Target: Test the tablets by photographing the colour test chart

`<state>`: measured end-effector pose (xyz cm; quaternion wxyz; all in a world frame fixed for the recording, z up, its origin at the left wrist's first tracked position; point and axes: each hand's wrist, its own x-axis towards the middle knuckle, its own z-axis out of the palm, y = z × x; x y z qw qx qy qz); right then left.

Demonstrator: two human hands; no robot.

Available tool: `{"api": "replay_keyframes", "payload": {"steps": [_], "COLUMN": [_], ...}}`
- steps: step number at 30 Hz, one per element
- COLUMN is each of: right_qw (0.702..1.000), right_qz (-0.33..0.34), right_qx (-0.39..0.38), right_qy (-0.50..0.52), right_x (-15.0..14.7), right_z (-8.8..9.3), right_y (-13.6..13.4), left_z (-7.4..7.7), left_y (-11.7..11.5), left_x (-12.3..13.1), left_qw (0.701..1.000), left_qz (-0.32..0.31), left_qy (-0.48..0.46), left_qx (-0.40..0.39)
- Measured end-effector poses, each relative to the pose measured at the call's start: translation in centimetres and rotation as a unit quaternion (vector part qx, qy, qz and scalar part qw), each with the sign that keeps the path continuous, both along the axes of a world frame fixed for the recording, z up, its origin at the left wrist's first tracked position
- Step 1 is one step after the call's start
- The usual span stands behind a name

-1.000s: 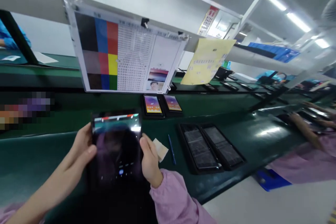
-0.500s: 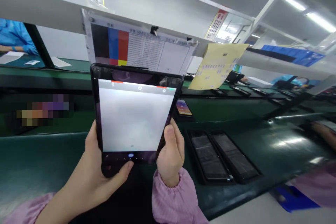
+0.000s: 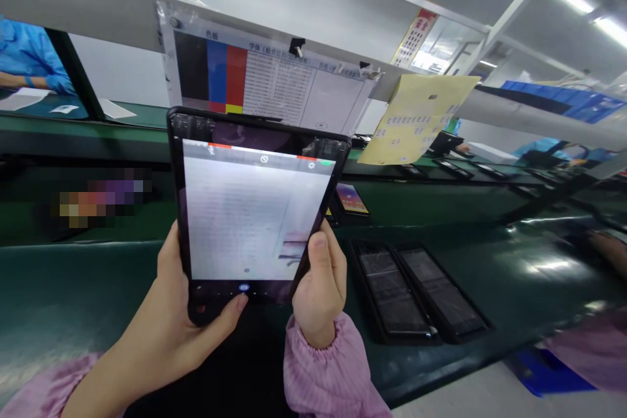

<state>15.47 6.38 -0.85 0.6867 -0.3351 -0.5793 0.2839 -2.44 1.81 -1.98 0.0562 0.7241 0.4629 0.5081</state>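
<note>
A black tablet (image 3: 257,222) is held up in front of me, its lit screen showing a blurred camera picture of a printed sheet. My left hand (image 3: 181,320) grips its lower left edge, with the thumb lying across the bottom bezel just under the blue shutter button. Around the lower right edge closes my right hand (image 3: 321,281), thumb on the front. Behind the tablet's top hangs a printed test chart (image 3: 274,81) with black, blue, red and yellow colour blocks and lines of text; the tablet hides its lower part.
Two dark tablets (image 3: 392,294) lie side by side on the green bench (image 3: 514,274) to the right. A lit tablet (image 3: 351,199) rests on the belt behind. Yellow paper (image 3: 416,117) hangs from the rail. Another person's pink sleeve (image 3: 588,346) is at far right.
The screen has gone from nearly blank white to a blurred view of text lines and a dark patch. My view has shifted slightly; both hands keep their hold.
</note>
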Motion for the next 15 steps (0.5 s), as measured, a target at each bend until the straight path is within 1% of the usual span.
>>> {"api": "replay_keyframes", "payload": {"steps": [4,7,12,15], "right_qw": [0.998,0.997,0.996,0.996], "right_qz": [0.030,0.042,0.047,0.050], "right_qx": [-0.011,-0.011,-0.003,-0.005], "right_qy": [0.054,0.061,0.073,0.069], "right_x": [-0.13,-0.22,-0.28,-0.26], "right_z": [0.01,0.05,0.21,0.24], "right_y": [0.03,0.03,-0.02,-0.04], "left_z": [-0.03,-0.01,0.21,0.14], "left_y": [0.03,-0.03,0.07,0.16], "left_x": [-0.11,-0.18,-0.13,-0.08], "left_qw": [1.000,1.000,0.999,0.999], "left_qz": [-0.015,-0.007,-0.024,-0.029], "left_qy": [0.003,0.003,0.009,-0.001], "left_qx": [0.005,0.006,0.020,0.015]}}
